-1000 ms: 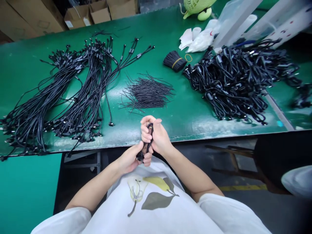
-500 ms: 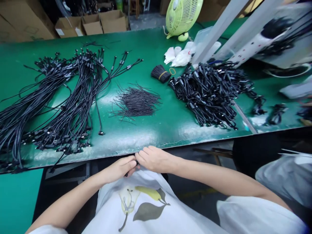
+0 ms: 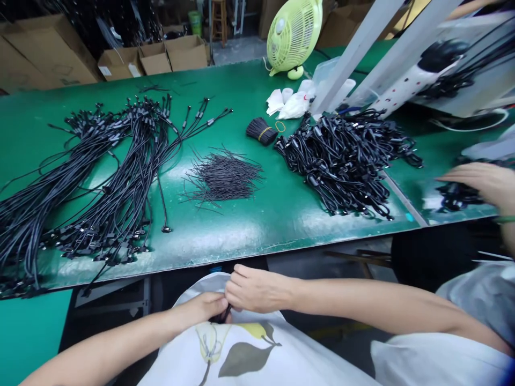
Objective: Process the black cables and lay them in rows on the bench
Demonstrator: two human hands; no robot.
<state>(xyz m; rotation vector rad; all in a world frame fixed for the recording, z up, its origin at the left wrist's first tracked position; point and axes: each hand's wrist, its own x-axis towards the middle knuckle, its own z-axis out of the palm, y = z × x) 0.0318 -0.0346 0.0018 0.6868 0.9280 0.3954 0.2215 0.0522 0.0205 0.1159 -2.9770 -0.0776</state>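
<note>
My left hand [image 3: 201, 311] and my right hand [image 3: 257, 289] meet low over my white printed shirt, below the bench edge. Between them, a short length of black cable [image 3: 223, 315] is pinched, mostly hidden by my fingers. Its ends cannot be seen. The nearest items on the green workbench [image 3: 241, 236] are a loose pile of thin black wires [image 3: 223, 178] and long black cables with connectors [image 3: 104, 182], laid in bunches at the left. Further right lies a tangled heap of black cables [image 3: 341, 161].
A co-worker's hand [image 3: 480, 182] reaches over black cables [image 3: 458, 195] at the right. A banded wire bundle [image 3: 260, 131] lies near white bags [image 3: 292, 105]. Behind stand a green fan [image 3: 293, 32] and cardboard boxes [image 3: 173, 53].
My hands have dropped lower, further below the bench edge, and my right forearm lies more level. The view has tilted and shifted, and a co-worker's hand has come in at the right.
</note>
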